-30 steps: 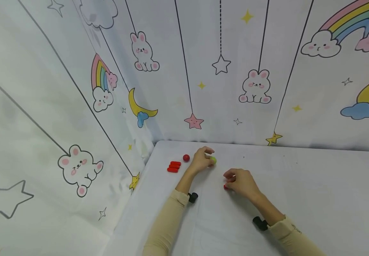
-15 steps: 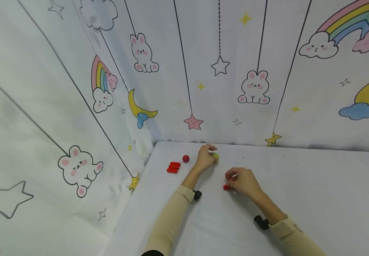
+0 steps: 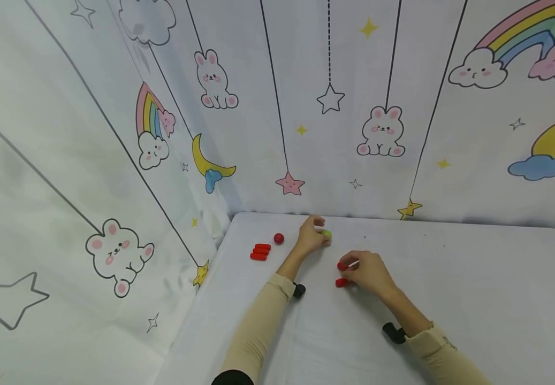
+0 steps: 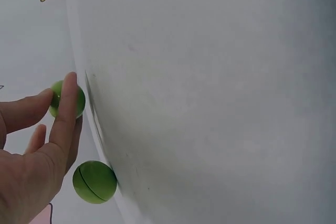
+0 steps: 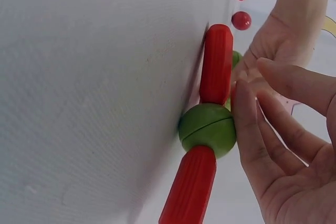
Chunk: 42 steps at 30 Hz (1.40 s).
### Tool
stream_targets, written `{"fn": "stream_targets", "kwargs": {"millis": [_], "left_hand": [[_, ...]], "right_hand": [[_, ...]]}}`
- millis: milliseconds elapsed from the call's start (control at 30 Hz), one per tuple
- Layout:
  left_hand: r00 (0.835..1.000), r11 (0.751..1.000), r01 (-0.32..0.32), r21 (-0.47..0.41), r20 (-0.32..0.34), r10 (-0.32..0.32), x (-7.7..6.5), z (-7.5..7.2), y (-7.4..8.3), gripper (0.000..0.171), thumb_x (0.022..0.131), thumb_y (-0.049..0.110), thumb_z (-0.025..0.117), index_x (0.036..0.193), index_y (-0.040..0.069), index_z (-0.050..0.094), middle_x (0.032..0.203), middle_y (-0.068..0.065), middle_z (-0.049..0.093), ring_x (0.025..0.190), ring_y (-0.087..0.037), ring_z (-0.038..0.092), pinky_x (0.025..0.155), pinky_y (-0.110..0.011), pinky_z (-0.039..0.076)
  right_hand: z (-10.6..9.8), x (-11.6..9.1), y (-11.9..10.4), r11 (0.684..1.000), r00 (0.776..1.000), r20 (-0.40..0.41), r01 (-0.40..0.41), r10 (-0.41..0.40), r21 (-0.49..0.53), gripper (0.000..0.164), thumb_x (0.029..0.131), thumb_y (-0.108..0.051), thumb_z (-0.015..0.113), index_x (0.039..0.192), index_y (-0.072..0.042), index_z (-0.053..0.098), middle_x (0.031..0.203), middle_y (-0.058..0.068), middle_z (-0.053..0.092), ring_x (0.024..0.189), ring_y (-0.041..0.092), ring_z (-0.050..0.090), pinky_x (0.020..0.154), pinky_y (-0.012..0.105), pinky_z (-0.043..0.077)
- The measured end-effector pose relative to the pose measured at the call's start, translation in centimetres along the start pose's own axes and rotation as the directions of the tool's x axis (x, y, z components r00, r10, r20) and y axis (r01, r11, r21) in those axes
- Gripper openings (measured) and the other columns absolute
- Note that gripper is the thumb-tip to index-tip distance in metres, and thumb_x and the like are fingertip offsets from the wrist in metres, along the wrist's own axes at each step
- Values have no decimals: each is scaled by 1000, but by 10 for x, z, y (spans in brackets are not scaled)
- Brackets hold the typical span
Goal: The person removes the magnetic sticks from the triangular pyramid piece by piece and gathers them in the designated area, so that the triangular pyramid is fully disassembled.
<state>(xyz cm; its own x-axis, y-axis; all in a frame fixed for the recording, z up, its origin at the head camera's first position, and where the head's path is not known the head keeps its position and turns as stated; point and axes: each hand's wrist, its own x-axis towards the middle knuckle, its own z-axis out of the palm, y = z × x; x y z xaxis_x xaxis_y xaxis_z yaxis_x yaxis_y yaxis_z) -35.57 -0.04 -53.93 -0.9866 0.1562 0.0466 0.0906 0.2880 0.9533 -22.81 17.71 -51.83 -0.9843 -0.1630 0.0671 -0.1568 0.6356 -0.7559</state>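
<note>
In the left wrist view, my left hand (image 4: 34, 156) pinches a green ball (image 4: 80, 100) between its fingertips. A second green ball (image 4: 94, 182), with a dark groove round it, sits on the white table by that hand. My right hand (image 5: 291, 150) has its fingers extended, one fingertip against a grooved green ball (image 5: 207, 129). From opposite sides of this ball stick out an upper red rod (image 5: 217, 61) and a lower red rod (image 5: 190, 187), their ends against it. In the head view, the right hand (image 3: 367, 271) covers most of this piece; both red ends show.
Several red rods (image 3: 260, 252) lie side by side at the table's left, with a red ball (image 3: 279, 238) beyond them. The white table (image 3: 474, 289) meets a printed curtain (image 3: 258, 133) behind and at the left.
My left hand has shifted slightly right and away with its green ball. The right hand's fingers have risen a little, and more of the red rods shows beside them.
</note>
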Motion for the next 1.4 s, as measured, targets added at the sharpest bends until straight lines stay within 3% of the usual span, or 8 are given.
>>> {"fn": "stream_targets", "kwargs": {"millis": [267, 533, 733, 933, 1133, 1400], "left_hand": [[999, 997, 37, -72, 0, -37, 6, 5, -4, 68, 84, -18, 73, 144, -5, 45, 136, -27, 60, 115, -31, 67, 74, -31, 63], [998, 992, 65, -110, 13, -64, 8, 6, -3, 68, 84, -21, 68, 145, -6, 43, 139, -27, 58, 119, -33, 64, 75, -37, 64], [997, 992, 71, -103, 3, -71, 7, 5, -3, 59, 85, -20, 68, 139, -5, 49, 141, -28, 57, 125, -35, 62, 74, -34, 64], [998, 995, 57, -81, 2, -57, 4, 3, -3, 49, 88, -17, 68, 132, -1, 55, 143, -25, 55, 124, -31, 63, 73, -30, 63], [999, 995, 51, -91, 19, -49, 0, 0, -2, 50, 88, -17, 68, 134, -2, 54, 147, -26, 53, 129, -36, 60, 76, -36, 64], [1000, 999, 18, -27, 21, -17, -7, -8, 4, 57, 89, -13, 71, 140, 0, 52, 150, -24, 51, 124, -35, 64, 75, -34, 64]], "right_hand": [[-2, 0, 2, 1000, 1000, 3, 12, -12, -11, 26, 85, -7, 83, 110, -4, 77, 104, 9, 77, 87, 20, 74, 68, 33, 58], [-10, -1, -1, 1000, 1000, -1, -21, 21, -17, 27, 87, -10, 82, 113, -4, 76, 102, 6, 76, 90, 22, 74, 71, 34, 60], [-19, -1, 1, 998, 999, 19, -49, 50, -33, 27, 88, -14, 81, 114, -6, 76, 101, 3, 76, 90, 21, 71, 70, 34, 57], [-25, -2, -1, 997, 996, 51, -74, 75, -33, 28, 87, -13, 82, 113, -4, 76, 104, 8, 76, 92, 22, 70, 74, 37, 58], [-29, -3, 0, 994, 995, 59, -79, 83, -75, 32, 86, -12, 83, 115, -4, 75, 107, 11, 76, 95, 24, 71, 79, 41, 59], [-33, -4, 5, 990, 990, 94, -101, 109, -94, 35, 83, -11, 85, 116, -1, 74, 108, 13, 74, 97, 26, 70, 79, 43, 59]]}}
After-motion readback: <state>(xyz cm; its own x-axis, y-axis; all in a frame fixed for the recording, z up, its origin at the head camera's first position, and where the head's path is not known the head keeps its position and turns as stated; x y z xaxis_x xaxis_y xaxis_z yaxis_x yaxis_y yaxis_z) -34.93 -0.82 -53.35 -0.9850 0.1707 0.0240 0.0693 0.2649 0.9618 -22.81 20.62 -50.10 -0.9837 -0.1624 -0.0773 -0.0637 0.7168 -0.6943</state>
